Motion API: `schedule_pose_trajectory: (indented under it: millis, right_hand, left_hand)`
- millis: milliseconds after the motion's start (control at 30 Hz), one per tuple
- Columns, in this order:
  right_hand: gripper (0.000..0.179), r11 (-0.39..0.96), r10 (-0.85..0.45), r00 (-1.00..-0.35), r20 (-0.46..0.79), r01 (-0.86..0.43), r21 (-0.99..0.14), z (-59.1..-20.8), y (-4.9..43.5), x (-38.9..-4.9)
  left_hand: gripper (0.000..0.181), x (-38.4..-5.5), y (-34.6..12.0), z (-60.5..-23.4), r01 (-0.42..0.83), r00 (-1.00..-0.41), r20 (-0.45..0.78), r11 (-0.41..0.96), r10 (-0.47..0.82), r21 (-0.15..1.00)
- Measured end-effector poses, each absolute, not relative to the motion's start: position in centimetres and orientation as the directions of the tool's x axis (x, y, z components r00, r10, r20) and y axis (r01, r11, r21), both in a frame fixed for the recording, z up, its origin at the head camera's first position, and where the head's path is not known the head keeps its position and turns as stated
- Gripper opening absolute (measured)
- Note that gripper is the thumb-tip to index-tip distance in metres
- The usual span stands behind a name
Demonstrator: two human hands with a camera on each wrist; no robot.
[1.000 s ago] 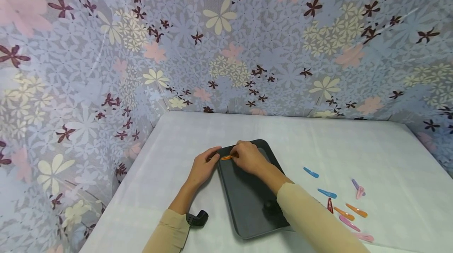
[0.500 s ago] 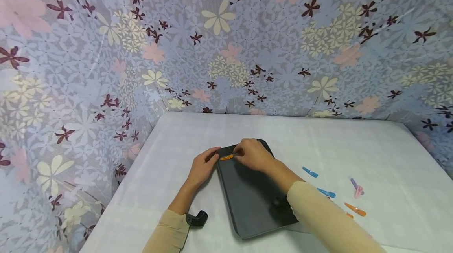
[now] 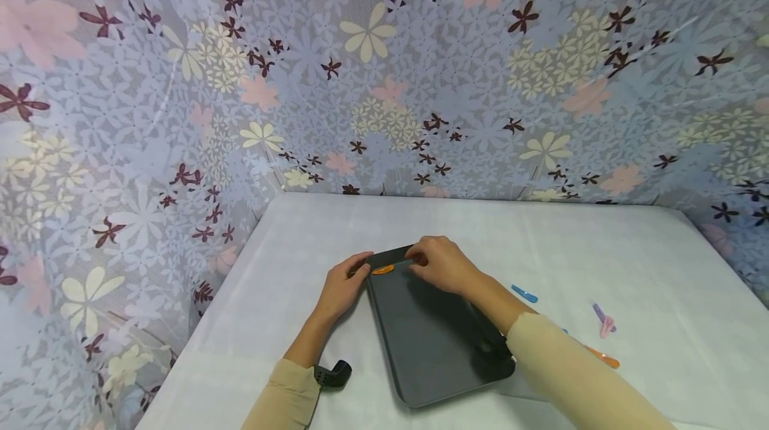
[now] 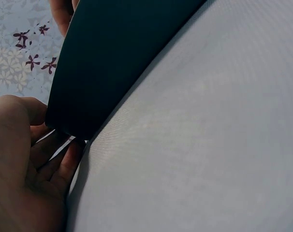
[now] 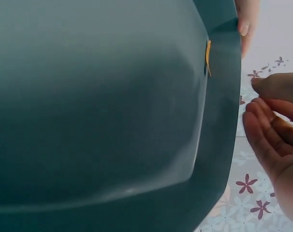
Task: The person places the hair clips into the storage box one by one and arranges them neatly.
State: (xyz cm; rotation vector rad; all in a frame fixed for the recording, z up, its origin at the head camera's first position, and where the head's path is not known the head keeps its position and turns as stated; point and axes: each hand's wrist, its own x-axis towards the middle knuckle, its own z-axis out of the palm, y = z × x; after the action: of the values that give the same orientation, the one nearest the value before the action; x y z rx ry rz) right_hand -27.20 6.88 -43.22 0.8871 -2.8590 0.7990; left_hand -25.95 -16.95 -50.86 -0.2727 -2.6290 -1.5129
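A dark grey tray [image 3: 420, 343] lies at a slant on the white table. My left hand [image 3: 344, 284] grips its far left corner, thumb at the rim and fingers around the outside. Beside that thumb, an orange hair clip [image 3: 382, 270] lies inside the tray along the far wall; the right wrist view shows the clip [image 5: 208, 58] against this wall. My right hand [image 3: 444, 266] is over the far end of the tray, to the right of the clip. Its fingers are loosely bent with nothing between them, as the right wrist view shows of this hand [image 5: 279, 130].
Right of the tray lie a blue hair clip [image 3: 525, 294], a purple clip [image 3: 599, 312] with a pink clip [image 3: 607, 327] over it, and an orange clip [image 3: 603, 357] partly behind my right sleeve [image 3: 583, 370]. Flower-patterned fabric [image 3: 384, 83] stands behind the table.
My right hand has let go of the orange clip and moved right along the tray's far end. The right sleeve now covers several clips that showed before. My left hand stays in place.
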Motion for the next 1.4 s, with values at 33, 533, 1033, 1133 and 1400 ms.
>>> schedule_pose_trajectory:
  millis: [33,533,1033,1133,1400]
  right_hand:
    - [0.022,0.702,-0.516,-0.835,0.191,-0.540,-0.465,-43.3,7.0,-27.1]
    - [0.022,0.702,-0.507,-0.829,0.235,-0.556,-0.445,-44.5,9.6,-25.4]
    - [0.019,0.708,-0.484,-0.841,0.241,-0.539,-0.457,-43.3,11.7,-25.9]
    - [0.020,0.715,-0.474,-0.849,0.234,-0.527,-0.459,-43.1,12.1,-25.8]
    - [0.019,0.739,-0.440,-0.872,0.215,-0.487,-0.465,-43.1,13.5,-26.0]
  left_hand:
    - [0.033,-25.9,-16.9,-50.9,0.203,-0.979,0.174,0.493,0.106,0.846]
    - [0.033,-25.6,-17.1,-51.6,0.207,-0.978,0.180,0.494,0.104,0.844]
    - [0.032,-26.0,-17.0,-51.1,0.212,-0.977,0.186,0.502,0.102,0.839]
    - [0.032,-26.1,-16.9,-51.2,0.209,-0.978,0.184,0.504,0.100,0.838]
    - [0.032,-26.0,-16.9,-51.0,0.209,-0.978,0.183,0.498,0.102,0.842]
